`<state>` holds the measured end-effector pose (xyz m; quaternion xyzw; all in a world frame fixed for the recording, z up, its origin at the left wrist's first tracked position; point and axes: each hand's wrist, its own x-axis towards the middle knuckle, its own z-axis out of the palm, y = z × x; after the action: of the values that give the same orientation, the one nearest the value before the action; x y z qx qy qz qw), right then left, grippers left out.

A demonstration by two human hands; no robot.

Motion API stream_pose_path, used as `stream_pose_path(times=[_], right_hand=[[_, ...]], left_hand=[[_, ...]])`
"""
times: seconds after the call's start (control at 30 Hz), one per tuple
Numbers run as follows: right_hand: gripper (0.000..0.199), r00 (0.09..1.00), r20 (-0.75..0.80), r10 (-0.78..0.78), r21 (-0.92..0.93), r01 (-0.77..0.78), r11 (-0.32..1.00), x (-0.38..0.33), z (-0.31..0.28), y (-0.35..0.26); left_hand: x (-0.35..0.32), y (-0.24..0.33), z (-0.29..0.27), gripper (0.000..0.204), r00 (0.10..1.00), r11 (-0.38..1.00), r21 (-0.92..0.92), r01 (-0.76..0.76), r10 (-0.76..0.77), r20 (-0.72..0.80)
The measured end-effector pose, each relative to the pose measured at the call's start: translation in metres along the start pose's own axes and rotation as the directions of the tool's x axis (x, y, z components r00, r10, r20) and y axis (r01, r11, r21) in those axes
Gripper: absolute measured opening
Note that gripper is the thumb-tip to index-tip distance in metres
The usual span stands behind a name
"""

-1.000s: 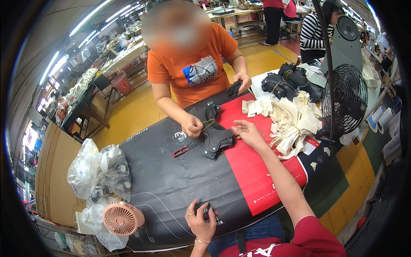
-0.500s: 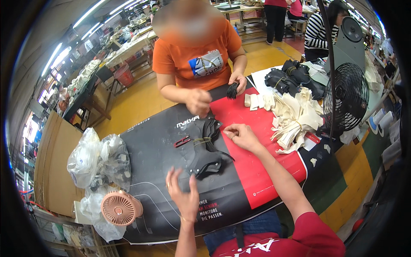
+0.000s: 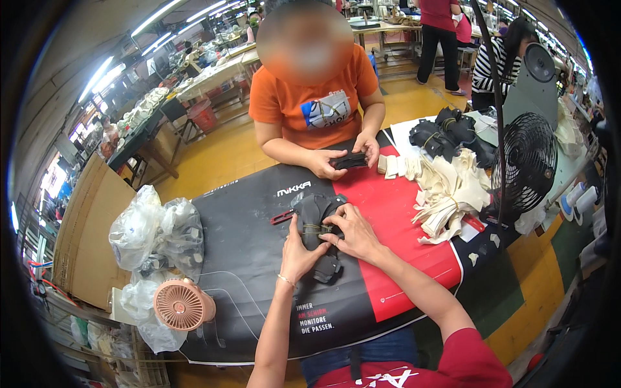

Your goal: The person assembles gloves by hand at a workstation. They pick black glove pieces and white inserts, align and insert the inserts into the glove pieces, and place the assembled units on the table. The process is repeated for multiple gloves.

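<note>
A bundle of black cut fabric pieces [image 3: 318, 208] lies on the dark part of the table mat, bound round its middle by a thin yellowish band [image 3: 313, 229]. My left hand [image 3: 300, 251] grips the bundle's near left side, thumb along its edge. From the right, my right hand [image 3: 353, 234] pinches at the band with its fingertips; the exact grip is partly hidden. Just left of the bundle lie red-handled thread snips [image 3: 282, 217]. Across the table, a person in an orange shirt [image 3: 317, 107] holds a small stack of black pieces [image 3: 349, 161] in both hands.
Cream fabric pieces [image 3: 446, 194] and more black bundles [image 3: 443, 137] are heaped at the right, beside a black fan [image 3: 527, 155]. Clear plastic bags [image 3: 145, 233] and a small pink fan [image 3: 181, 305] stand at the left. The printed mat [image 3: 239, 258] covers the table.
Both my hands have come from beside the bundle onto it and its band. The bundle has turned slightly. The other person has brought both hands together on the small black stack.
</note>
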<state>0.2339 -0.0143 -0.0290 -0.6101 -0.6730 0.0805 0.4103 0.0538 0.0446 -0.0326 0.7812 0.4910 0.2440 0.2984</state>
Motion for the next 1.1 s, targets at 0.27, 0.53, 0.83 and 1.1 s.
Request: stream_pose_path(times=[0.27, 0.53, 0.83, 1.1], right_hand=[[0.018, 0.977, 0.066, -0.204, -0.182, 0.213, 0.960, -0.035, 0.006, -0.025], [0.025, 0.941, 0.311, -0.130, 0.593, -0.085, 0.801, -0.025, -0.042, -0.020], [0.070, 0.815, 0.571, -0.096, 0.811, -0.542, 0.220, 0.014, -0.081, 0.004], [0.047, 0.760, 0.595, 0.262, 0.803, -0.545, -0.243, -0.009, -0.075, 0.052]], left_hand=[[-0.033, 0.011, -0.005, 0.104, 0.998, 0.997, -0.053, -0.057, 0.057, -0.011], [-0.039, 0.036, -0.020, 0.061, 0.991, 0.973, 0.220, -0.065, 0.038, 0.125], [-0.060, 0.070, 0.012, 0.061, 0.846, 0.511, 0.754, -0.414, 0.522, 0.111], [-0.055, 0.044, -0.030, 0.068, 0.884, 0.883, 0.158, -0.443, 0.400, 0.241]])
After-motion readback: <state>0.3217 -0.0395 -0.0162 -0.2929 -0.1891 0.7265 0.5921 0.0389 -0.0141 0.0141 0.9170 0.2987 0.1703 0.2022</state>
